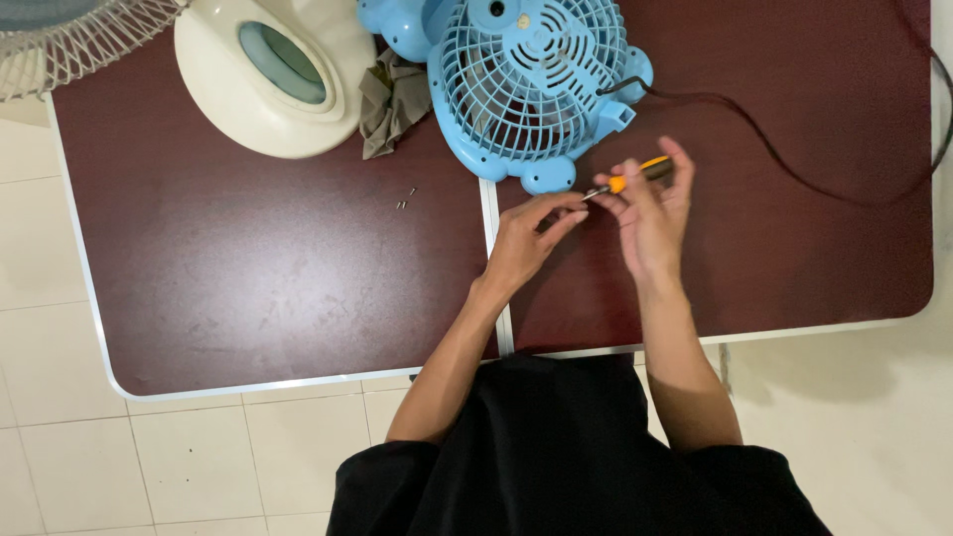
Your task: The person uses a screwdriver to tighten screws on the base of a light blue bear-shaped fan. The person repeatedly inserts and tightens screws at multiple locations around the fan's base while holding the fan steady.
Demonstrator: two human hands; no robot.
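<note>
My right hand [650,220] is closed around a small screwdriver [633,176] with an orange and black handle, its metal tip pointing left. My left hand [528,238] has its fingertips pinched together right at that tip; whether a screw sits between them is too small to tell. Both hands hover over the dark maroon table [268,278], just in front of a light blue fan [531,84] that lies with its grille up. Its lower foot is a short way above the screwdriver tip.
Two small screws [406,199] lie loose left of the hands. A cream fan base [273,69] and a grey rag [390,99] sit at the back left. A white wire grille [69,40] overhangs the far left corner. A black cord [794,149] trails right.
</note>
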